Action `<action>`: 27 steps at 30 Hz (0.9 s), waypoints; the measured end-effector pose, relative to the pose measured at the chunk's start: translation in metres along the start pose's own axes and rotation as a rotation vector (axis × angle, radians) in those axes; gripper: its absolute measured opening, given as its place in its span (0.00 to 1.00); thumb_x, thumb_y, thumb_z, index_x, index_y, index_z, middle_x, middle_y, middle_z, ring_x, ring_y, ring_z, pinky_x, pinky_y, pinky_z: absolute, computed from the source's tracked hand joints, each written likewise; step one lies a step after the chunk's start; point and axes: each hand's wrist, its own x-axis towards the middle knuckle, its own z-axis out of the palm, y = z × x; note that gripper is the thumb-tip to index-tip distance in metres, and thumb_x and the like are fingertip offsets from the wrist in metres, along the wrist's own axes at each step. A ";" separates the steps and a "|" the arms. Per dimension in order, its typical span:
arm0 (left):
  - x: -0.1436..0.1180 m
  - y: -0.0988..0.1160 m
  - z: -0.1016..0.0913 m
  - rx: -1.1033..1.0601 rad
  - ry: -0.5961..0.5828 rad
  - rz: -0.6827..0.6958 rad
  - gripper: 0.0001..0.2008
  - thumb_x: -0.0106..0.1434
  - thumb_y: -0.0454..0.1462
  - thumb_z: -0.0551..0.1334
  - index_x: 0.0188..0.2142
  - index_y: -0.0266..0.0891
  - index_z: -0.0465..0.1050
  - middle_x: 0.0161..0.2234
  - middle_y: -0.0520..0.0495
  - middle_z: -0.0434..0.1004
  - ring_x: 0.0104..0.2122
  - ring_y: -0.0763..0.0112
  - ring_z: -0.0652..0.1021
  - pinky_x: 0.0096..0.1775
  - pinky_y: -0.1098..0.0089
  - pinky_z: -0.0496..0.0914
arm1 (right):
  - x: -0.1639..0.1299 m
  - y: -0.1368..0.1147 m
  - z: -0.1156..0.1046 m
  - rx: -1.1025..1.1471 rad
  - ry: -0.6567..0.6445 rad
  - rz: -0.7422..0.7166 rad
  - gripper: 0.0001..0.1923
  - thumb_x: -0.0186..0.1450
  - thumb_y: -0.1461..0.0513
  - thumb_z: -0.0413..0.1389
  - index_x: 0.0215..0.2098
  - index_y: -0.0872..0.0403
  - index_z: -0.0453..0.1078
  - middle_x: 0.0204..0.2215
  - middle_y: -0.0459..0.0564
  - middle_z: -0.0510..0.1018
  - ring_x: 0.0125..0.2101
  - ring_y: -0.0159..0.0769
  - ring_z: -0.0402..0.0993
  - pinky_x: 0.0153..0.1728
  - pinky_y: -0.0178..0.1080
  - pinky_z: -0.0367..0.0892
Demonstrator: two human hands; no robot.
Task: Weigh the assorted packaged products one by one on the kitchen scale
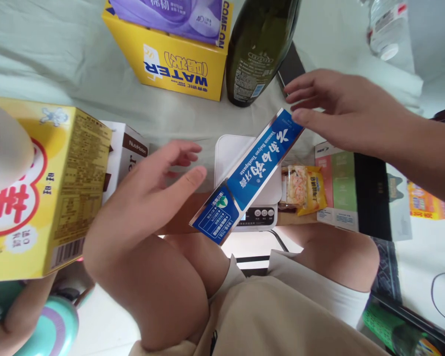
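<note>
A blue toothpaste box (261, 160) lies diagonally across a white kitchen scale (226, 148), its ends reaching past the scale's edges. The scale's button panel (263, 213) shows at the near side; the box partly covers its display. My left hand (155, 185) hovers left of the box, fingers loosely stretched and thumb apart, holding nothing. Over the far right end of the box is my right hand (337, 106), with fingers extended and its thumb tip beside the box's corner. Whether that thumb touches the box I cannot tell.
Behind stand a yellow carton (185, 64) with a purple pack and a dark green bottle (259, 49). A yellow box (59, 198) is at left, a snack packet (304, 188) and a colored box (337, 188) at right. Another person's arm (29, 306) shows lower left.
</note>
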 end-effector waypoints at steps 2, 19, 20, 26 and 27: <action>0.005 -0.001 0.004 -0.016 0.073 0.056 0.25 0.68 0.54 0.63 0.58 0.46 0.77 0.57 0.43 0.82 0.61 0.50 0.79 0.61 0.50 0.75 | -0.012 -0.004 -0.007 -0.097 0.050 -0.119 0.19 0.68 0.59 0.64 0.57 0.42 0.77 0.61 0.52 0.80 0.61 0.52 0.78 0.64 0.55 0.74; 0.008 0.006 0.009 -0.137 -0.099 0.175 0.17 0.67 0.49 0.65 0.52 0.48 0.79 0.52 0.47 0.84 0.55 0.57 0.82 0.55 0.59 0.78 | -0.028 -0.006 -0.003 -0.156 -0.216 -0.518 0.17 0.67 0.52 0.60 0.54 0.39 0.77 0.63 0.48 0.80 0.66 0.53 0.76 0.71 0.58 0.71; 0.008 0.008 0.009 -0.131 -0.155 0.201 0.14 0.68 0.48 0.65 0.48 0.47 0.80 0.50 0.47 0.85 0.51 0.58 0.83 0.53 0.59 0.78 | -0.029 -0.004 -0.002 -0.178 -0.248 -0.572 0.18 0.68 0.52 0.59 0.55 0.39 0.77 0.65 0.47 0.79 0.67 0.52 0.76 0.70 0.58 0.71; 0.010 0.013 0.006 -0.089 -0.259 0.307 0.07 0.64 0.43 0.68 0.41 0.47 0.81 0.45 0.48 0.85 0.43 0.61 0.83 0.48 0.61 0.79 | -0.026 0.010 0.012 -0.330 -0.346 -0.783 0.21 0.71 0.55 0.58 0.62 0.37 0.74 0.69 0.44 0.76 0.73 0.51 0.70 0.74 0.61 0.65; 0.011 0.013 0.007 -0.086 -0.260 0.293 0.08 0.64 0.42 0.68 0.42 0.48 0.81 0.46 0.48 0.85 0.43 0.61 0.83 0.49 0.61 0.80 | -0.024 0.010 0.015 -0.347 -0.352 -0.807 0.22 0.71 0.56 0.58 0.63 0.37 0.73 0.70 0.44 0.76 0.73 0.50 0.70 0.75 0.61 0.64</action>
